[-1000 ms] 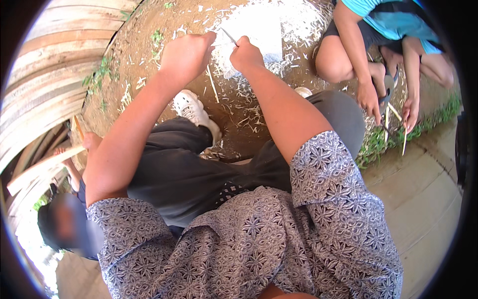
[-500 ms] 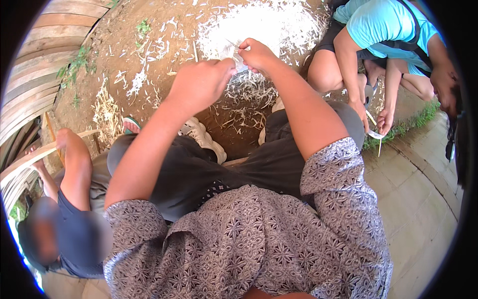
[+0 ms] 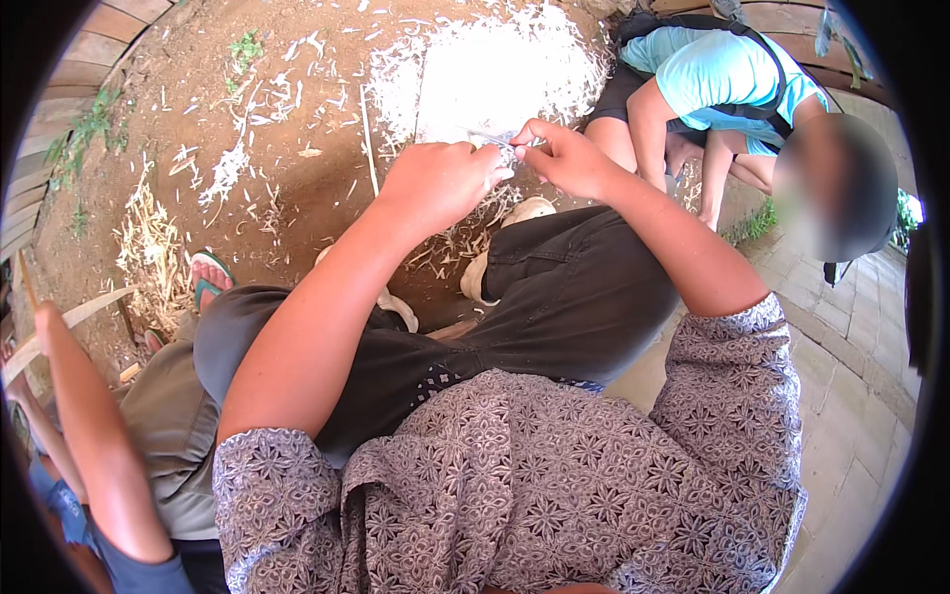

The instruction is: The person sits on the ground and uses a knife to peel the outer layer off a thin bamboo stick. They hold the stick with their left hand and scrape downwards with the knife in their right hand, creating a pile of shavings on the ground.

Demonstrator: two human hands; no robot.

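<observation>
Brown dirt ground (image 3: 287,188) fills the upper part, its edges lost in the dark fisheye rim. Below it spread the wearer's grey-and-dark floral-patterned shirt (image 3: 554,465), cut off by the lower edge, and dark, loose trousers (image 3: 564,277). A grey paved walkway (image 3: 841,396) lies at the right, partly behind a sleeve.

A co-worker in a turquoise shirt (image 3: 708,84) crouches at upper right, the head blurred and the hands hard to make out. Another person's bent bare arm (image 3: 99,436) shows at lower left, most of that body out of view. Any marking on the blue cloth (image 3: 148,574) there is too indistinct to read.

The bright white patch (image 3: 490,74) is washed out, so its surface and material cannot be told. Curled pale shavings (image 3: 396,84) ring it.

The left hand (image 3: 435,183) and right hand (image 3: 564,158) meet in front of it, fingertips together or nearly so. The right thumb and fingers pinch a thin grey blade-like strip (image 3: 482,136), which points leftward above the left knuckles; its other end is hidden. The left fingers are curled, and what they grip cannot be told. Left of the patch lies a thin pale stick (image 3: 368,139).
</observation>
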